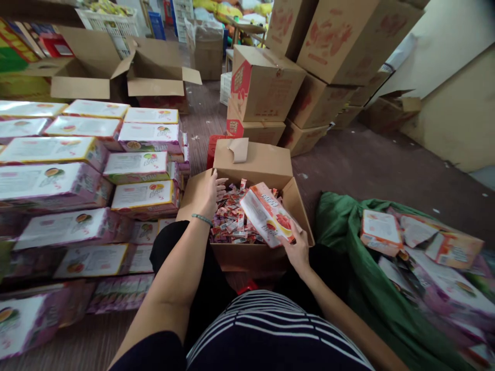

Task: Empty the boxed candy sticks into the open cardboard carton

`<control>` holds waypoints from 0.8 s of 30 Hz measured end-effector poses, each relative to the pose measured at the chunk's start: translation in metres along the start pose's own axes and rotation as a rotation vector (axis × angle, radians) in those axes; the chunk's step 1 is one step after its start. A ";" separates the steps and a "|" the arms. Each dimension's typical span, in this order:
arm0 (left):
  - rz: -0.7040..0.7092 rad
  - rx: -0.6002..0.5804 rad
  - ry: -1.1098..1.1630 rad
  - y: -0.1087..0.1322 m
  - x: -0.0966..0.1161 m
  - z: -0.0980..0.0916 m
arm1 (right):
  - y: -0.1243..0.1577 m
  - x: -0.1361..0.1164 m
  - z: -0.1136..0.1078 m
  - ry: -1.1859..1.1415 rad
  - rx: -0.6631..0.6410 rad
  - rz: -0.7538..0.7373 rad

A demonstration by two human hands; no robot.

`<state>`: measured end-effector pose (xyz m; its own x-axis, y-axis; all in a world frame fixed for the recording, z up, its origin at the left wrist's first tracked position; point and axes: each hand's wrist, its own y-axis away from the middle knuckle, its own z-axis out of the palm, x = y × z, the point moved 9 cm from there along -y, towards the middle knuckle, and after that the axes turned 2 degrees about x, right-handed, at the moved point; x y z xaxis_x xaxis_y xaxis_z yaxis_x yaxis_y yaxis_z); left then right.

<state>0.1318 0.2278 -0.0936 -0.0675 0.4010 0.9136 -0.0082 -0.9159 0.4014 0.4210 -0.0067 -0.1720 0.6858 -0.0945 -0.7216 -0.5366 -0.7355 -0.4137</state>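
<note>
My right hand [298, 247] grips the lower end of a printed product box [266, 211], orange and white with fruit pictures, tilted over an open cardboard carton [247, 256]. Small stick sachets [235, 219] in pink, orange and purple lie in a heap inside that carton. Over the carton's left flap, my left hand [213, 193] is held with its fingers apart and nothing in it; a beaded bracelet circles the wrist. The product box hides part of the heap, and its far end cannot be made out as open or closed.
Stacks of white and purple product boxes [141, 198] stand on the left. A green sack [340, 226] at the right holds discarded-looking printed boxes [381, 232]. Large sealed cartons [266, 87] are piled ahead, with open cartons [154, 67] at the back left.
</note>
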 end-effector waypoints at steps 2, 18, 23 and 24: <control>-0.006 -0.003 -0.017 -0.001 -0.003 0.001 | -0.002 -0.004 -0.001 0.001 0.033 -0.019; -0.048 -0.002 0.004 0.006 -0.004 0.000 | -0.017 -0.037 -0.022 -0.011 0.197 -0.190; -0.038 -0.013 0.000 0.006 -0.004 0.000 | -0.033 -0.041 -0.028 -0.027 0.200 -0.181; -0.037 -0.014 0.001 0.006 -0.004 0.000 | -0.035 -0.040 -0.028 -0.032 0.194 -0.174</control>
<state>0.1320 0.2210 -0.0949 -0.0684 0.4347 0.8980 -0.0243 -0.9006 0.4340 0.4261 0.0043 -0.1131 0.7617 0.0457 -0.6463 -0.4985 -0.5959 -0.6297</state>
